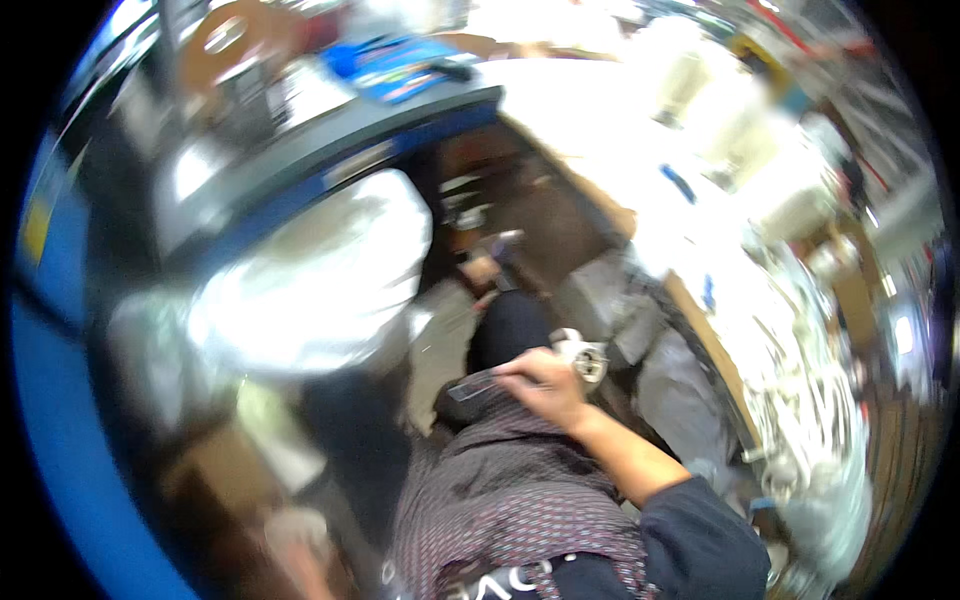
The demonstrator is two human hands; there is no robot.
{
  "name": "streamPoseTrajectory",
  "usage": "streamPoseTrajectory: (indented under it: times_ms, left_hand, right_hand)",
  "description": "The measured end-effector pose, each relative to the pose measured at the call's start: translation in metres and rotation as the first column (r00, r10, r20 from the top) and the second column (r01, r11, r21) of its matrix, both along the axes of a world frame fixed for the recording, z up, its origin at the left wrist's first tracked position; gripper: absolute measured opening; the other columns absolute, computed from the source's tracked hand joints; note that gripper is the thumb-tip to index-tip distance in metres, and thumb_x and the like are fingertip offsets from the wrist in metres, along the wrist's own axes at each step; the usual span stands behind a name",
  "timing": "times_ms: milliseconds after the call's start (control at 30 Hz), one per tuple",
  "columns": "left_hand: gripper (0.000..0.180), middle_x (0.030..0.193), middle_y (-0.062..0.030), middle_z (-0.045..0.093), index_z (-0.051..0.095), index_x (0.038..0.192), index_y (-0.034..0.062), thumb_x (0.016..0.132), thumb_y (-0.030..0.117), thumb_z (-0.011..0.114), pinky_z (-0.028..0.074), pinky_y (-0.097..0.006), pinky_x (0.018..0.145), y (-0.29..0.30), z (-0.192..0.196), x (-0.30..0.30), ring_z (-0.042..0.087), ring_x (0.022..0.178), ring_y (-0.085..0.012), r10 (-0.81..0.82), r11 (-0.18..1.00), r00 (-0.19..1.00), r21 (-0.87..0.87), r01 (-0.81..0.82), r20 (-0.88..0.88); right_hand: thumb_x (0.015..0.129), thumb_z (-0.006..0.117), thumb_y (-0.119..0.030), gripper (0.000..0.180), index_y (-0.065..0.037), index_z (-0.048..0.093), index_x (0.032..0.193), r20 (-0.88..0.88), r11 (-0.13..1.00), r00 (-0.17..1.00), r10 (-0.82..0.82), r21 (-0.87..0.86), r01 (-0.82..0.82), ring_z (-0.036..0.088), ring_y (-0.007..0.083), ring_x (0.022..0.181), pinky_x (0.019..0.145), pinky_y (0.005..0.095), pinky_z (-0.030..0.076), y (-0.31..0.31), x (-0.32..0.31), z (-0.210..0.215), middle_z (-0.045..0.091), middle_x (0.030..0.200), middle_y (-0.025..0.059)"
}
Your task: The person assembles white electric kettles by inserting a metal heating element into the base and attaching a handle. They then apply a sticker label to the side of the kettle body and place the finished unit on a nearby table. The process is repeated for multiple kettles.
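Over my lap, my right hand (545,385) is closed, thumb and fingers pinching a small dark flat rectangular piece (472,387). Just beyond its knuckles is a white roll with a spoked core (590,362); whether the hand touches it I cannot tell. Low on the left, a smeared skin-coloured shape appears to be my left hand (308,572). A pale rounded thing (300,525) shows right by it, too blurred to name. Close to that hand is a brown cardboard box (225,468). My patterned apron (500,500) covers my front.
A grey-topped bench with a blue edge (340,135) bears a blue package (395,65). Below it bulges a shiny clear plastic bag (320,270). At right, a table (590,110) carries white bundles (790,350). Grey plastic-wrapped things (680,390) lie under its edge.
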State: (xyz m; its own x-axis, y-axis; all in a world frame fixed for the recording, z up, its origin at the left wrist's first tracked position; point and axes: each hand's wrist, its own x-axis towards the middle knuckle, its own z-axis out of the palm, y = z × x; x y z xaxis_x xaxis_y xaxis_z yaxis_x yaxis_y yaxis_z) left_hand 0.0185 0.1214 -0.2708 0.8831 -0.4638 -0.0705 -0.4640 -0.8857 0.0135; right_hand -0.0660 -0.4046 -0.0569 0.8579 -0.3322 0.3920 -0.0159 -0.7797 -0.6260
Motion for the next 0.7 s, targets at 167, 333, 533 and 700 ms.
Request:
streamPoseTrajectory:
  times_ms: [167, 333, 533, 700]
  left_hand:
    - [0.038, 0.103, -0.0120, 0.055, 0.061, 0.096, 0.0088, 0.070, 0.031, 0.078, 0.031, -0.054, 0.089, 0.093, -0.019, -0.045, 0.048, 0.101, -0.0326, 0.256, 0.966, 0.960, 0.070, -0.249, -0.115]
    - [0.028, 0.075, -0.0134, 0.048, 0.053, 0.076, 0.0053, 0.075, 0.024, 0.075, 0.036, -0.046, 0.063, 0.040, 0.108, 0.036, 0.047, 0.069, -0.0295, 0.238, 0.923, 0.927, -0.365, -0.122, 0.290]
    - [0.031, 0.060, -0.0100, 0.045, 0.050, 0.060, 0.0052, 0.075, 0.013, 0.076, 0.043, -0.041, 0.063, -0.125, 0.375, 0.052, 0.049, 0.057, -0.0274, -0.603, 0.621, 0.558, -0.103, 0.777, 0.570]
    - [0.041, 0.061, -0.0053, 0.044, 0.051, 0.061, 0.0100, 0.091, 0.032, 0.066, 0.046, -0.040, 0.073, -0.252, 0.449, -0.004, 0.050, 0.059, -0.0226, -0.655, 0.505, 0.074, 0.363, 0.783, 0.752]
  right_hand:
    - [0.077, 0.076, -0.014, 0.010, -0.008, 0.073, 0.084, 0.127, 0.955, 0.972, 0.198, 0.196, -0.220, 0.064, 0.0231, 0.073, 0.065, 0.0336, 0.051, 0.032, 0.033, -0.054, 0.069, 0.079, 0.0060]
    - [0.078, 0.075, -0.014, 0.013, -0.004, 0.073, 0.085, 0.074, 0.863, 0.960, 0.272, 0.422, -0.277, 0.067, 0.0186, 0.077, 0.072, 0.0296, 0.052, 0.011, 0.018, -0.044, 0.070, 0.080, 0.0086]
    - [0.088, 0.071, -0.026, 0.037, -0.001, 0.068, 0.116, 0.117, 0.468, 0.963, 0.242, 0.855, -0.221, 0.062, 0.0089, 0.090, 0.082, 0.0257, 0.049, 0.013, 0.028, 0.036, 0.070, 0.096, 0.0036]
    - [0.087, 0.072, -0.025, 0.104, -0.010, -0.006, 0.153, 0.610, 0.426, 0.759, 0.227, 0.639, -0.641, 0.061, 0.0174, 0.100, 0.090, 0.0299, 0.047, 0.035, 0.049, 0.123, 0.064, 0.111, 0.0189]
